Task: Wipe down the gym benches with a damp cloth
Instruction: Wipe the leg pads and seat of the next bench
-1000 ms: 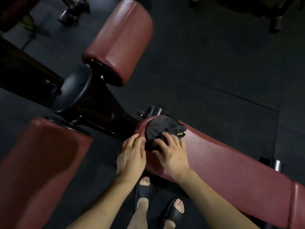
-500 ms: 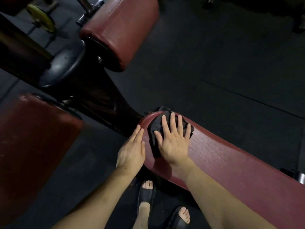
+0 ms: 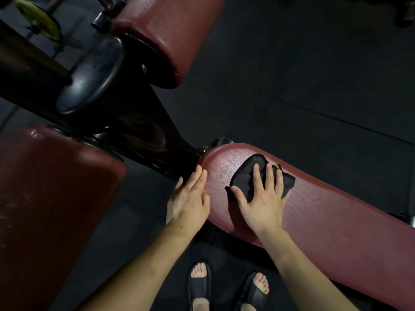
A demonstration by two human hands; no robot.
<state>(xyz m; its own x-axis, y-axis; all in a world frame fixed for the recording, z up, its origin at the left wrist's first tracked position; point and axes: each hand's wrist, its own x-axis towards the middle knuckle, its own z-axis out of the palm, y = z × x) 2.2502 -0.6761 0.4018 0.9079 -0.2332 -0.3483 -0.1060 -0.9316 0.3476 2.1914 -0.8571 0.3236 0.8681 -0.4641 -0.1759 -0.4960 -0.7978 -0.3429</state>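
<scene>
Since half a second ago the black cloth (image 3: 258, 176) has moved away from the rounded end of the red bench pad (image 3: 332, 223), further along its top. The right hand (image 3: 261, 198) presses it flat with straight, spread fingers, not curled around it. A small green tag shows at the far edge of the cloth. The left hand (image 3: 188, 200) has its fingers straight and together, resting against the near edge of the pad at its rounded end. Beyond the pad stands a dark frame (image 3: 139, 131) with two red roller pads (image 3: 166, 34). Below, two feet in black sandals (image 3: 199, 286) stand on the dark floor (image 3: 314, 63).
</scene>
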